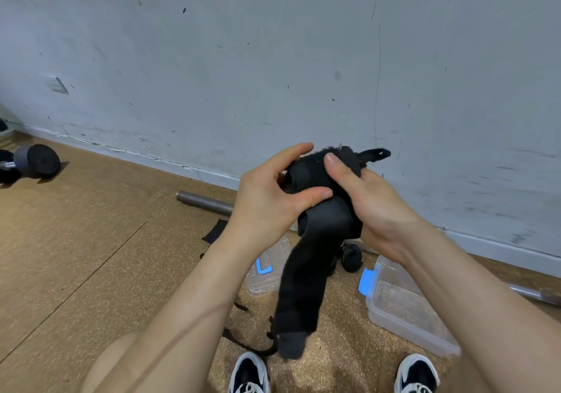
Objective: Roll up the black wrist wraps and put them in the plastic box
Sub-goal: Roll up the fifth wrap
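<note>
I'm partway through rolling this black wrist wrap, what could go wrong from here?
The wrist wrap has a long tail hanging loose below the left hand and right hand; if either grip eases, the roll may unwind. The loop poking out at the top could snag. The plastic box sits down on the floor, so a dropped roll might miss it.

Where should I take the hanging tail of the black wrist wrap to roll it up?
Pinch the tail across its flat faces just under the roll, coming from the left with the left hand. It hangs straight and limp, so a grip near the roll probably keeps it taut.
</note>
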{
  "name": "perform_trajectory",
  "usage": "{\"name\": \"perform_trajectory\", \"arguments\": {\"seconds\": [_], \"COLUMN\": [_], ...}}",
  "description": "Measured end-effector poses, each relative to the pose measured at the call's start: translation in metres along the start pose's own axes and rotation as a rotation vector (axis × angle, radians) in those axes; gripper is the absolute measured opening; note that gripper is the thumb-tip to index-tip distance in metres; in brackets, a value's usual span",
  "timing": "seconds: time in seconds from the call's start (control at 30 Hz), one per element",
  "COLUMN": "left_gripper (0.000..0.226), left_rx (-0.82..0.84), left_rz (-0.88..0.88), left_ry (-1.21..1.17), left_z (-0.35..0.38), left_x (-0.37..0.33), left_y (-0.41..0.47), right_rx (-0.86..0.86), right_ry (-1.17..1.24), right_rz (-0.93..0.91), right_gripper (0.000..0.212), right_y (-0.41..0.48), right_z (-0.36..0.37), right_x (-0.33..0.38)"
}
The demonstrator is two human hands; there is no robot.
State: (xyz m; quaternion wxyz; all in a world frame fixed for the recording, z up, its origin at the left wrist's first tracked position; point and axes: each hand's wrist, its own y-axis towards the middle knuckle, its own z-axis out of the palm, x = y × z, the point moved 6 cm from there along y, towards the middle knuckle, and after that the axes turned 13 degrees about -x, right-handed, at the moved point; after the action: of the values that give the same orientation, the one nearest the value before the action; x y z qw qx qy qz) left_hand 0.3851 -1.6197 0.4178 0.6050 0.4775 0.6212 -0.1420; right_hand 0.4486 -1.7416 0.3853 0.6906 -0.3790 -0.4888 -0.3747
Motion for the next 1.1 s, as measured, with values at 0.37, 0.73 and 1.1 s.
{"name": "perform_trajectory", "arguments": {"seconds": [0.37,0.73,1.1], "left_gripper": [0.055,0.023,0.046], "left_rx": [0.074,0.162,0.140], "left_rz": [0.077,-0.232,-0.061], "left_ry": [0.005,-0.177,-0.112], "left_z": [0.002,-0.001,-0.010], "left_x": [-0.003,0.001,-0.006], "left_y": [0.002,0.001,0.007], "right_rx": [0.022,0.057,0.094], "right_ry": [-0.050,-0.207,-0.068], "right_rz": [0.011,-0.176,-0.069], "right_gripper": [0.047,0.028,0.051], "right_y": [-0.002,-0.005,0.000], "right_z": [0.002,0.007,-0.005], "right_x": [0.001,0.010,0.012]}}
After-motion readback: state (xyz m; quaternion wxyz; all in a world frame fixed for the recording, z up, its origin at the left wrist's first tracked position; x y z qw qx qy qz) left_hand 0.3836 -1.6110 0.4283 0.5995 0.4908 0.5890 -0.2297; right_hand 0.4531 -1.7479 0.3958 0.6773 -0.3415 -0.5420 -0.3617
